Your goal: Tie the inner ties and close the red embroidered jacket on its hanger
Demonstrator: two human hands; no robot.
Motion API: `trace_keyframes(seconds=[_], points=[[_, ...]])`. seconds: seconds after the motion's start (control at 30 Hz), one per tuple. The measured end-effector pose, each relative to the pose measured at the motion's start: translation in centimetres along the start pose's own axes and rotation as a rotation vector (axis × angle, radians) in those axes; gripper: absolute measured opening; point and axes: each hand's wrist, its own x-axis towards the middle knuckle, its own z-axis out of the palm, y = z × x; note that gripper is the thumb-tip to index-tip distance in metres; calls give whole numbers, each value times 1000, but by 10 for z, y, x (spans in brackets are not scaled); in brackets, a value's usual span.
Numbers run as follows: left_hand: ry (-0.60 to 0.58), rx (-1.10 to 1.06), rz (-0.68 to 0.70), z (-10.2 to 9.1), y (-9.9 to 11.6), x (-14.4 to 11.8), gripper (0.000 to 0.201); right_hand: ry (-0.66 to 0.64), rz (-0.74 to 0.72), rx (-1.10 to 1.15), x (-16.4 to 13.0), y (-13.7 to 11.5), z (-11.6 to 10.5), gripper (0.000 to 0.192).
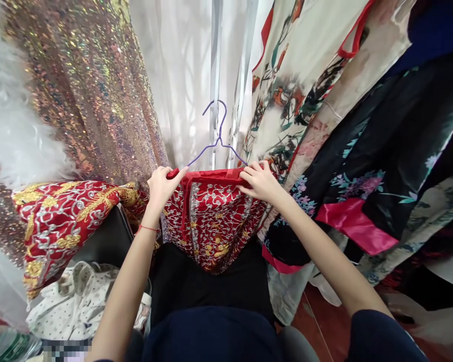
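Observation:
A red embroidered garment (215, 221) with silver and gold patterns hangs over my lap from a purple wire hanger (219, 138). My left hand (165, 188) grips its plain red top edge at the left end of the hanger. At the right end, my right hand (261, 182) pinches the same edge, fingers folded over the cloth. The hanger's hook points up and hangs on nothing that I can make out; its lower part is hidden by the garment.
Another red and gold embroidered piece (68, 221) drapes over a dark chair back on the left. Below it lies a white dotted cloth bag (73, 301). Sequinned fabric (98, 90) hangs at left, floral dresses (287, 90) and a black dress (366, 156) at right. A plastic bottle (13, 344) stands lower left.

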Motion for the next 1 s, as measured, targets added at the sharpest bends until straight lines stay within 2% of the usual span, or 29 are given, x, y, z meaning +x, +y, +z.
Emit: trace_keyframes(seconds=[0.07, 0.13, 0.23, 0.3, 0.37, 0.53, 0.63, 0.73, 0.8, 0.87, 0.93, 1.0], points=[[-9, 40, -53, 5, 2, 4, 47, -2, -11, -29, -7, 9, -7, 25], [-13, 54, -63, 11, 0, 8, 35, -37, 6, -102, -12, 20, -14, 23], [8, -27, -4, 16, -10, 12, 19, -120, 33, -204, -16, 38, -22, 21], [24, -115, 64, 19, -19, 12, 19, -174, 29, -215, -20, 48, -25, 19], [73, -169, 93, 21, -27, 9, 23, -217, 11, -195, -25, 54, -25, 18], [289, -261, 42, 29, -42, -2, 32, -229, 2, -152, -35, 54, -25, 16], [376, -302, -81, 35, -49, 1, 29, -229, -6, -164, -38, 55, -28, 18], [382, -334, -249, 40, -55, 12, 20, -244, -15, -171, -38, 58, -30, 19], [383, -358, -292, 44, -56, 19, 17, -256, -12, -175, -39, 61, -30, 19], [384, -359, -279, 46, -56, 22, 19, -256, -4, -177, -40, 63, -27, 20], [388, -304, -207, 47, -56, 23, 29, -228, -7, -168, -41, 65, -24, 19], [421, -216, -125, 46, -57, 23, 31, -184, -21, -152, -41, 65, -22, 16]])
